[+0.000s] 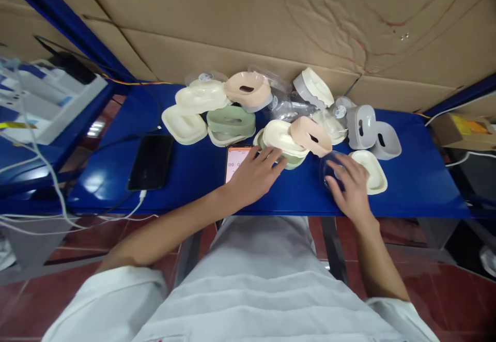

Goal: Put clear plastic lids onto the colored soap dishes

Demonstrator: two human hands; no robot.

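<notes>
My left hand (253, 179) reaches over a phone (232, 164) that shows a timer. Its fingers are stretched out and slightly apart, with the tips at the near edge of a stack with a cream tray (279, 134) and a green piece (292, 162). My right hand (352, 187) has its thumb and fingers curled on a clear plastic cover (324, 169), partly hidden beneath them. A peach slotted box part (311, 136) leans on the stack between my hands. Just beyond my right hand lies another cream tray (374, 172).
Along the back lie a peach box (248, 90), a green box (231, 120), cream trays (185, 125), clear covers (284, 105) and grey slotted boxes (362, 127). A dark phone (150, 162) with a white cable lies left on the blue table (422, 187). Cardboard (232, 21) walls the back.
</notes>
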